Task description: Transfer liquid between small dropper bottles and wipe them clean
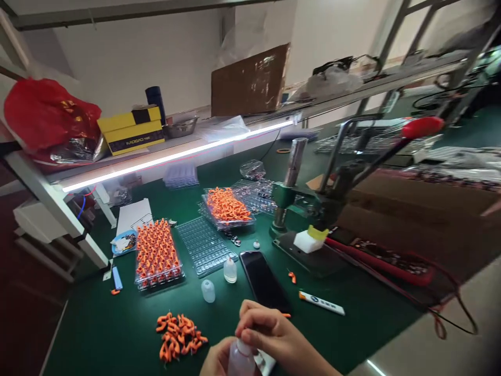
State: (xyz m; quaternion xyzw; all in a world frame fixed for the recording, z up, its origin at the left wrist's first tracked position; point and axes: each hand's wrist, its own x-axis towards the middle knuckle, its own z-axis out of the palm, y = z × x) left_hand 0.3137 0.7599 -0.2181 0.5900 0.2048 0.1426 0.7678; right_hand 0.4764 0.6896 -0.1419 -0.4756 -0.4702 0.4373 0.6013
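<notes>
At the bottom edge, my left hand [216,359] is closed around a small translucent squeeze bottle [239,360], held upright. The fingers of my right hand [270,326] pinch the white cap [244,345] at its top. Beyond my hands stand a second small bottle [230,270] with some clear liquid and a short translucent plastic bottle or cover [208,291]. A black phone [264,279] lies just past my right hand. To the left is a loose heap of orange curved pieces [178,337]. A white object under my right hand is mostly hidden.
A tray of upright orange pieces [158,256], an unfilled clear tray [205,243] and a heaped orange tray [229,206] stand farther back. A green hand press [284,196] with a red-knobbed lever [422,127] rises at right. A white pen [323,303] lies before it.
</notes>
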